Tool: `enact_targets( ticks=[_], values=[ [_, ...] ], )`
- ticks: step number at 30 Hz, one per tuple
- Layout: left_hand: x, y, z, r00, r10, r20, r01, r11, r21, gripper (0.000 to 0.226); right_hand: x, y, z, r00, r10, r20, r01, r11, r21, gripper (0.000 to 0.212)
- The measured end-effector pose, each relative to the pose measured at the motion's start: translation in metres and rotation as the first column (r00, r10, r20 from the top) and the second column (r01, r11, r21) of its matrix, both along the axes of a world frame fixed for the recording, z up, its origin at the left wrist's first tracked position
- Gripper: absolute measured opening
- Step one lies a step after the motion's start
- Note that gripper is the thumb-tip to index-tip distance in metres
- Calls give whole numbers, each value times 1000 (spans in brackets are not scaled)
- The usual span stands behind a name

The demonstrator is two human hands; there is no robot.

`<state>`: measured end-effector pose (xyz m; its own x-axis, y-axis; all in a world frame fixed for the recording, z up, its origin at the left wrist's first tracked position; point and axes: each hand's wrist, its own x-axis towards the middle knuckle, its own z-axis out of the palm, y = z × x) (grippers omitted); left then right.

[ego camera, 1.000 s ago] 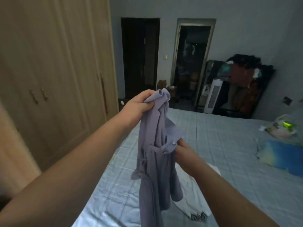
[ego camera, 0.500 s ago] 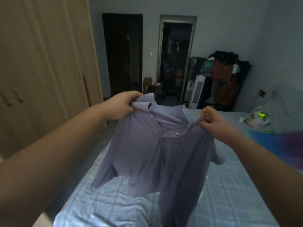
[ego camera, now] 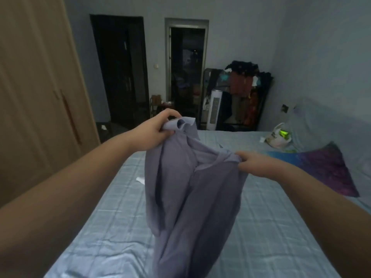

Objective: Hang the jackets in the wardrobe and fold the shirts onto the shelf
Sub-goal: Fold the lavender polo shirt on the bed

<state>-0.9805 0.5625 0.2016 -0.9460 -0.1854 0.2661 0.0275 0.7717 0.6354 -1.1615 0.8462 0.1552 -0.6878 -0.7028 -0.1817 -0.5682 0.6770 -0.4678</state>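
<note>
Fingers of left hand and right hand curl tight, gripping lilac shirt above bed.

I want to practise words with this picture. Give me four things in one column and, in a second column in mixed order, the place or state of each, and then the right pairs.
Things
1. lavender shirt
2. wardrobe
3. plastic bag
4. pillow

Place or state
A. light wood, doors shut, at the left
B. gripped by the left hand and the right hand, hanging above the bed
C. purple, lying on the bed's right side
D. white, on the far right part of the bed

Pairs: 1-B, 2-A, 3-D, 4-C
</note>
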Motion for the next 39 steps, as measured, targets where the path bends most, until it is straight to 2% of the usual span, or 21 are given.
enact_targets(
  ticks=[2, 4, 6, 8, 11, 12, 14, 16, 17, 19, 21, 24, 26, 28, 30, 32, 34, 36, 39],
  values=[
    [-23, 29, -7, 999, -17, 49, 16, 1000, 21, 63, -26, 38, -8, 998, -49, 29, 55, 961, -271, 18],
    [-46, 56, -12, 992, -4, 129, 6, 1000, -12, 74, -50, 77, -15, 978, -25, 206, 124, 868, -481, 26],
    [-67, 81, -14, 979, -3, 204, 8, 1000, -23, 78, -76, 111, -21, 927, 51, 372, 191, 788, -585, 28],
    [-88, 102, -14, 958, -18, 285, 21, 1000, -6, 80, -102, 141, -25, 876, 87, 474, 281, 708, -648, 19],
    [-119, 131, -15, 939, 5, 343, -1, 1000, -11, 72, -133, 182, -21, 870, 130, 476, 332, 558, -760, 2],
    [-130, 139, -15, 945, 45, 323, -26, 998, -64, 68, -141, 193, -16, 886, 157, 437, 295, 536, -791, 8],
    [-150, 153, -17, 952, 164, 257, -102, 966, -236, 59, -155, 213, -6, 929, 165, 331, 191, 552, -812, 14],
    [-167, 165, -21, 941, 277, 196, -188, 907, -378, 50, -171, 229, 4, 988, 108, 112, 12, 663, -749, 17],
    [-174, 171, -23, 925, 333, 183, -235, 880, -412, 46, -178, 236, 7, 995, 89, -37, -92, 750, -655, 15],
    [-184, 183, -28, 900, 402, 168, -307, 858, -413, 39, -194, 250, 12, 956, 80, -282, -190, 901, -389, 20],
    [-191, 198, -35, 904, 402, 143, -332, 874, -356, 35, -207, 265, 14, 931, 86, -355, -164, 967, -197, 28],
    [-193, 223, -40, 938, 317, 137, -276, 926, -256, 31, -220, 286, 12, 905, 30, -425, -96, 986, -135, 30],
    [-188, 237, -38, 956, 232, 182, -187, 954, -235, 25, -227, 299, 14, 858, -3, -514, -81, 987, -140, 20],
    [-175, 245, -31, 964, 123, 236, -80, 980, -183, 17, -228, 314, 13, 842, -26, -540, -124, 963, -238, 15],
    [-159, 250, -24, 962, -42, 270, 55, 998, -41, 21, -221, 333, 12, 858, -57, -511, -182, 896, -405, 13],
    [-144, 252, -22, 951, -221, 215, 192, 970, 148, 21, -207, 355, 11, 887, -73, -457, -216, 808, -548, 12],
    [-140, 253, -29, 964, -229, 134, 192, 950, 245, 11, -197, 372, 12, 921, -47, -388, -214, 770, -601, 13],
    [-151, 256, -41, 986, -98, 131, 70, 976, 206, 13, -196, 379, 11, 927, 8, -375, -202, 853, -482, 14],
    [-178, 267, -58, 984, 85, 156, -66, 990, -123, 19, -205, 379, 4, 949, 29, -315, -141, 930, -339, 15]
  ],
)
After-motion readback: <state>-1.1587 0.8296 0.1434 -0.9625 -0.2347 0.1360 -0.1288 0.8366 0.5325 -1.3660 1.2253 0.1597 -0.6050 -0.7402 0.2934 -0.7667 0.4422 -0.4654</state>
